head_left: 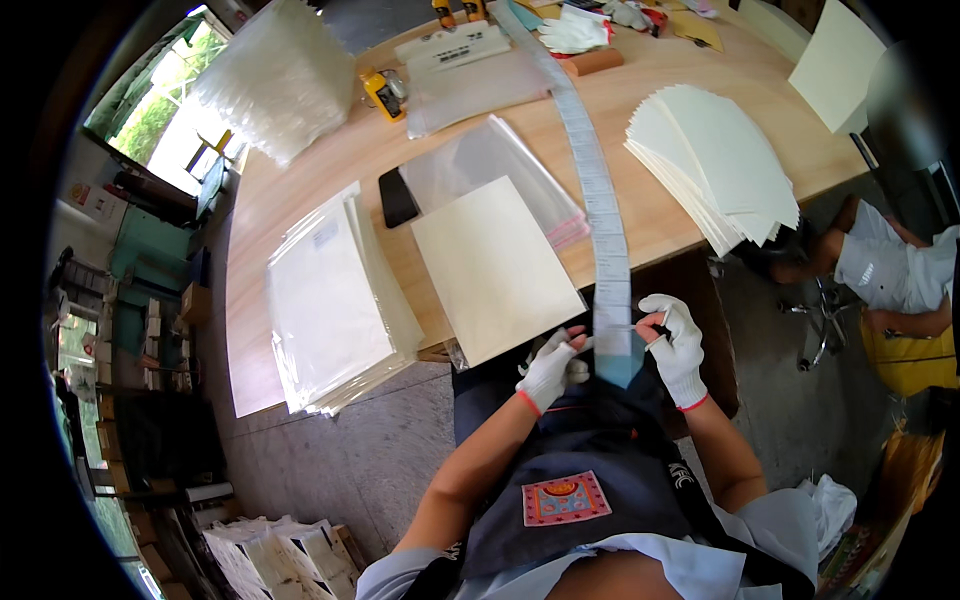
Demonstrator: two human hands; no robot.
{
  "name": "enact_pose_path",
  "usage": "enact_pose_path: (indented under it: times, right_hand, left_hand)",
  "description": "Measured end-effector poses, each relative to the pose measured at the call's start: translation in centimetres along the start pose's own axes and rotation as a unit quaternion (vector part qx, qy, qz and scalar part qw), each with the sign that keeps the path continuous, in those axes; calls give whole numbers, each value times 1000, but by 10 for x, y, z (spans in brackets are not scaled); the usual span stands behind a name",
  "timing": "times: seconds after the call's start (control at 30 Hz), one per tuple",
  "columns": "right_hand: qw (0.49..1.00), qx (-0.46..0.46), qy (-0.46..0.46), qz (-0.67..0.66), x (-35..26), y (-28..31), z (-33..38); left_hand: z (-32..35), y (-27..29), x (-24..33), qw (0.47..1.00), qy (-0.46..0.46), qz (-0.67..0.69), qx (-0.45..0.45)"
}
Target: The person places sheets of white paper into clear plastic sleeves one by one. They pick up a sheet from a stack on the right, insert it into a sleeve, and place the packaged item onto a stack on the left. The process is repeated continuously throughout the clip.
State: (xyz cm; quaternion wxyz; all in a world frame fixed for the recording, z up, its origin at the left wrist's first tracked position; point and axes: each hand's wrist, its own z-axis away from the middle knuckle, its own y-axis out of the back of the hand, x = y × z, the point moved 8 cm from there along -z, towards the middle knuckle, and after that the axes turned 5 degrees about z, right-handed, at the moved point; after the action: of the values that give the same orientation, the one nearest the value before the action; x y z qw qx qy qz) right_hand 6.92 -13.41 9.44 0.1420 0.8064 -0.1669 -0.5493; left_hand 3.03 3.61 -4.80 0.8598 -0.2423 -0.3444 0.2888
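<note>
A long strip of pale labels runs down the table and hangs over its near edge, with a blue-grey backing end in front of my apron. My left hand, in a white glove with bare fingertips, pinches at the strip's left edge. On the other side my right hand, gloved the same way, has thumb and finger closed on what looks like one small label at the strip's right edge. Just beyond my left hand lies a cream board, partly over a stack of clear plastic bags.
Bagged boards are piled at the table's left. A black phone lies beside the bags. Fanned cream boards sit at the right. A yellow bottle stands farther back. Another person sits at the right.
</note>
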Motion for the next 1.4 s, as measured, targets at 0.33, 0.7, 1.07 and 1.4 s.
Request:
enact_pose_path:
  times: [0.33, 0.7, 1.07, 1.4]
  right_hand:
    - [975, -219, -31, -1, -9, -131, -58]
    - [957, -89, 93, 260, 5, -201, -128]
    - [891, -323, 17, 318, 32, -113, -7]
    - [851, -430, -155, -257, -73, -265, -26]
  left_hand:
    - [102, 129, 55, 987, -137, -27, 84]
    - [120, 127, 27, 986, -111, -65, 109]
    - [146, 101, 78, 930, -291, -184, 130]
    - [291, 129, 221, 711, -583, -238, 313]
